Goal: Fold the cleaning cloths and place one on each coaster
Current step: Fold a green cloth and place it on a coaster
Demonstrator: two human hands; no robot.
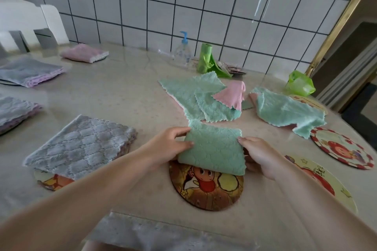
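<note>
Folded green cloth [212, 149] held just above the far edge of the brown cartoon coaster [206, 186] at table [126, 91] centre: left hand [165, 149] grip closed on the cloth's left edge, thumb on top; right hand [258, 155] grip closed on its right edge, fingertips on the upper face. Left of it, folded grey cloth [81, 146] resting on a coaster [53, 181]; further folded cloths along the far left. Behind, unfolded green-and-pink cloths [195, 98] lying loose, with another green cloth [285, 112] just beside the bare red-rimmed coaster [342, 149], and a yellow coaster [326, 185] at right.
</note>
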